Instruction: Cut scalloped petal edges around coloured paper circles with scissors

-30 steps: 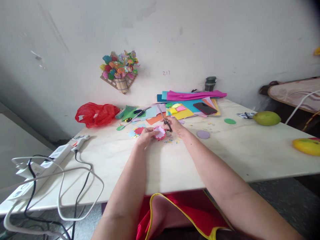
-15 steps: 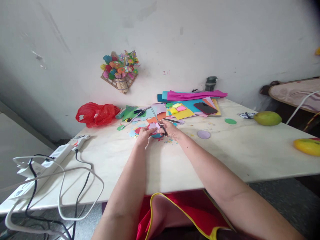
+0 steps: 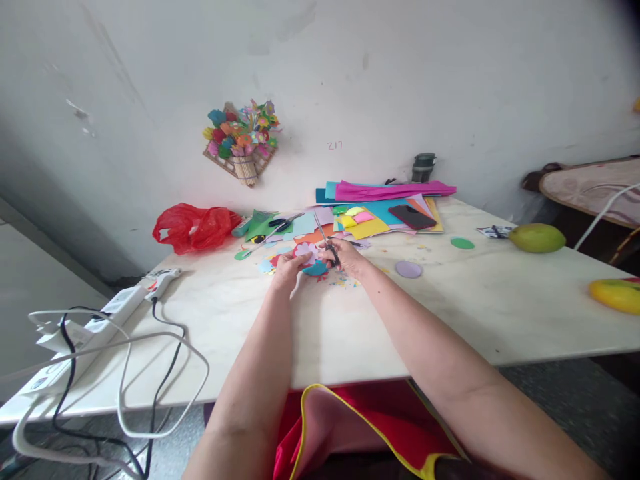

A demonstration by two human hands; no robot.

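Pinched in the fingers of my left hand (image 3: 287, 268) is a paper flower (image 3: 304, 251), light pink in the middle with a red scalloped edge. My right hand (image 3: 349, 257) is closed round the dark handles of a pair of scissors (image 3: 331, 249); their blades point up and away. The scissors are just right of the flower and apart from it. Beneath and beside my hands lie a blue paper piece (image 3: 315, 269), other coloured cut-outs and small paper scraps (image 3: 344, 283).
Behind my hands are coloured sheets (image 3: 375, 229), a phone (image 3: 412, 217) and a second pair of scissors (image 3: 285, 223). A red plastic bag (image 3: 195, 228) lies left, near a power strip (image 3: 95, 337) with looping cables. To the right are paper circles (image 3: 409, 269) and mangoes (image 3: 537, 237).
My right hand has shifted slightly right with the scissors, away from the flower. The blades have come closer together. My left hand stays nearly in place with the flower.
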